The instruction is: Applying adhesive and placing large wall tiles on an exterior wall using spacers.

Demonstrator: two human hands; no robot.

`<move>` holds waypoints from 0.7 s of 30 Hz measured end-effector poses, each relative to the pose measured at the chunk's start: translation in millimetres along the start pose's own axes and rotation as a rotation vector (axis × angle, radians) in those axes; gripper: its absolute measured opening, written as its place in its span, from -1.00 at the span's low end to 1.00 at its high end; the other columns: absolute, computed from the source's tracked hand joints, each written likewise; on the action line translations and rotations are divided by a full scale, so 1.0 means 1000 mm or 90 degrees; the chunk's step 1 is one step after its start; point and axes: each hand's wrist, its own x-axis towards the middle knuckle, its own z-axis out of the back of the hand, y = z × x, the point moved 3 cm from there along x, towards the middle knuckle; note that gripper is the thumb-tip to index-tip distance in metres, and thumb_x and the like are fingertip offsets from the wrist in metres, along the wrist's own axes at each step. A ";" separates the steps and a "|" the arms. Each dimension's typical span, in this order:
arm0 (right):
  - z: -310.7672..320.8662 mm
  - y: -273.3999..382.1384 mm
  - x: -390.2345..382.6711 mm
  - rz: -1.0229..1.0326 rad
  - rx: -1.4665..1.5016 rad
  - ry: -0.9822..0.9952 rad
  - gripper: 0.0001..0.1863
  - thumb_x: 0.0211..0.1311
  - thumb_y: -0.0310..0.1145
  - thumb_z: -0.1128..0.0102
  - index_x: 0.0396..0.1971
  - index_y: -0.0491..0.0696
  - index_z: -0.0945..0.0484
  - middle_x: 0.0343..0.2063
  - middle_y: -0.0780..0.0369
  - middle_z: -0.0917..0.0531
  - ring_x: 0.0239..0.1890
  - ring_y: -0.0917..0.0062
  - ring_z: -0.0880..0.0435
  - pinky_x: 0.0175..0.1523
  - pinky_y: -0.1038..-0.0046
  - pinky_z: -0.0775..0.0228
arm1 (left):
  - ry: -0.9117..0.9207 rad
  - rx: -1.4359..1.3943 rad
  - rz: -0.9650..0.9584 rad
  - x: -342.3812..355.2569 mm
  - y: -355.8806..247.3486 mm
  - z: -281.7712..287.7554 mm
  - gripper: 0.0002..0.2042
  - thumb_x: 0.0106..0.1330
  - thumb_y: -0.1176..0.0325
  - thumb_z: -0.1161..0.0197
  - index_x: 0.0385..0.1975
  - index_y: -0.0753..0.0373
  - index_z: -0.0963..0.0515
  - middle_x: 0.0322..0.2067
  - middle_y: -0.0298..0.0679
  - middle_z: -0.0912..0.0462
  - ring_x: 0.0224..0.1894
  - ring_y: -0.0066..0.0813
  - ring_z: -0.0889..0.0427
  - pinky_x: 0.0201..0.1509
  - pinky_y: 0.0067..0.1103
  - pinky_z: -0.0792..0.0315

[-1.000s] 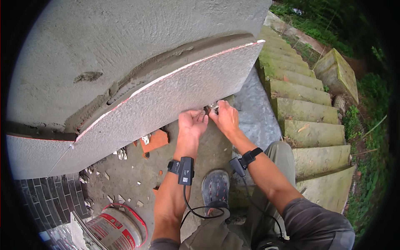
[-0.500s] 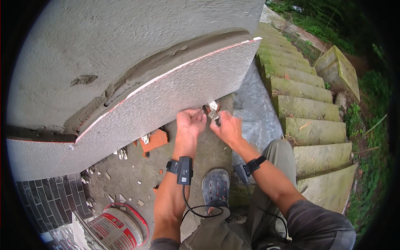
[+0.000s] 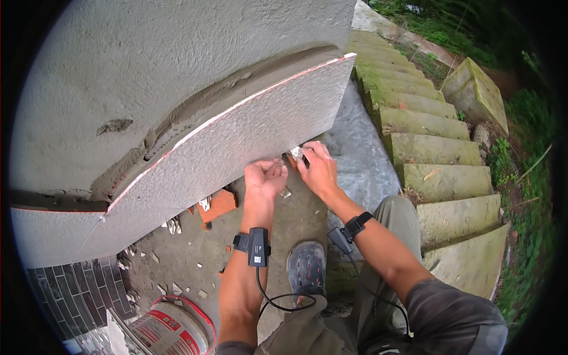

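Note:
A long speckled grey panel (image 3: 236, 127) with a pale, red-lined top edge stands against the plastered wall (image 3: 165, 47), below a band of wet grey mortar (image 3: 248, 71). At its lower edge my left hand (image 3: 266, 177) is turned palm up with curled fingers; whatever they hold is too small to make out. Just to its right, my right hand (image 3: 318, 168) grips a small white broken chip (image 3: 296, 152), with a reddish fragment (image 3: 292, 161) below. An orange broken piece (image 3: 220, 204) lies on the concrete floor left of my hands.
Mossy concrete steps (image 3: 444, 173) run up along the right beside a grey sloping slab (image 3: 355, 142), with a stone block (image 3: 473, 94) and plants beyond. Dark brick-patterned tiles (image 3: 77, 293), scattered chips and a white bucket (image 3: 168, 331) with red markings are at lower left. My shoe (image 3: 306, 266) rests below.
My right hand moved down off the fragments, then back up onto the white chip. My left hand stayed curled at the panel's edge. The view has shifted slightly.

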 end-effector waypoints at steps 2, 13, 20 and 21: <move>-0.005 -0.002 0.000 -0.004 0.000 0.016 -0.87 0.12 -0.43 -0.38 -0.37 -0.12 -0.64 -0.21 0.23 -0.58 -0.12 0.22 -0.62 -0.14 0.17 -0.53 | -0.008 -0.006 0.001 -0.004 0.002 -0.001 -0.62 0.07 0.68 -0.03 -0.04 0.50 -0.35 0.04 -0.02 -0.40 0.05 -0.19 -0.40 0.26 -0.31 -0.28; -0.015 -0.001 -0.002 0.005 -0.015 -0.024 -0.86 0.14 -0.38 -0.40 -0.39 -0.12 -0.66 -0.23 0.22 -0.58 -0.16 0.24 -0.62 -0.18 0.17 -0.52 | -0.016 -0.025 0.002 -0.005 -0.001 -0.003 -0.65 0.07 0.68 -0.01 -0.08 0.48 -0.35 0.04 -0.01 -0.41 0.09 -0.14 -0.41 0.27 -0.27 -0.28; -0.005 0.005 -0.003 -0.005 0.079 -0.027 -0.82 0.13 -0.37 -0.39 -0.28 -0.11 -0.66 -0.18 0.15 -0.60 -0.11 0.18 -0.63 -0.07 0.18 -0.52 | -0.006 -0.010 -0.006 -0.009 -0.006 -0.003 -0.72 0.09 0.61 0.00 -0.15 0.41 -0.35 -0.02 -0.02 -0.43 0.02 -0.17 -0.45 0.18 -0.27 -0.32; -0.005 0.005 -0.002 -0.025 0.083 -0.036 -0.80 0.15 -0.36 -0.37 -0.26 -0.10 -0.66 -0.16 0.13 -0.60 -0.09 0.16 -0.62 -0.03 0.18 -0.50 | 0.038 -0.025 0.006 0.004 -0.012 0.003 -0.79 0.10 0.59 0.00 -0.24 0.35 -0.36 -0.13 -0.05 -0.46 -0.09 -0.19 -0.45 0.06 -0.29 -0.34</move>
